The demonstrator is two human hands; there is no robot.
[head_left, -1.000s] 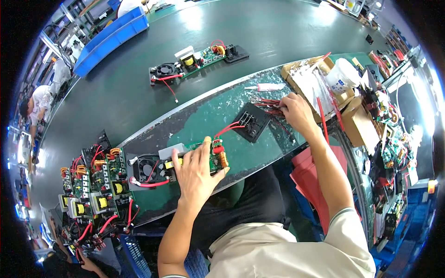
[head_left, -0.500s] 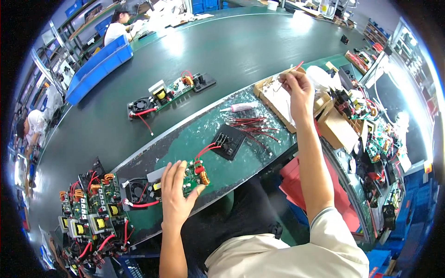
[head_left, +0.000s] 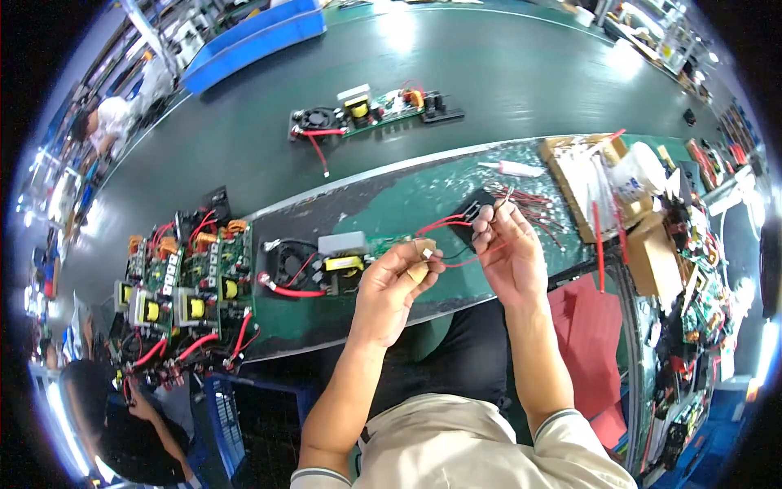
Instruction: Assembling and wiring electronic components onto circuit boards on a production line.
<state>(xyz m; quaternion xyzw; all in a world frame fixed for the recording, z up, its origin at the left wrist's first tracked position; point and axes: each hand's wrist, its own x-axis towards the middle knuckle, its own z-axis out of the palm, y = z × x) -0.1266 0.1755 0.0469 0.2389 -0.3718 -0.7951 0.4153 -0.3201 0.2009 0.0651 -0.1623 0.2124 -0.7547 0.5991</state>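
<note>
My left hand (head_left: 389, 295) is closed in a pinch on the small white plug (head_left: 428, 254) of a thin red and black wire (head_left: 461, 264). The wire runs across to my right hand (head_left: 515, 259), whose fingertips pinch its other part; a pale tip sticks up above them. Both hands hang over a green circuit board, partly hidden, with a black fan (head_left: 290, 264) and a yellow-wrapped transformer (head_left: 344, 263) to the left of my hands. Red leads join the board to a black plate (head_left: 470, 205), half covered by my right hand.
Several assembled boards (head_left: 191, 285) stand close together at the left. Another board (head_left: 371, 114) lies on the dark belt beyond. Red wires (head_left: 538, 210), a white tube (head_left: 515, 169) and a cardboard tray (head_left: 562, 175) are at the right. A person (head_left: 122, 424) is at lower left.
My right hand has come back from the cardboard tray to the middle. My left hand has left the board and met it, and the wire now spans both. The view has shifted.
</note>
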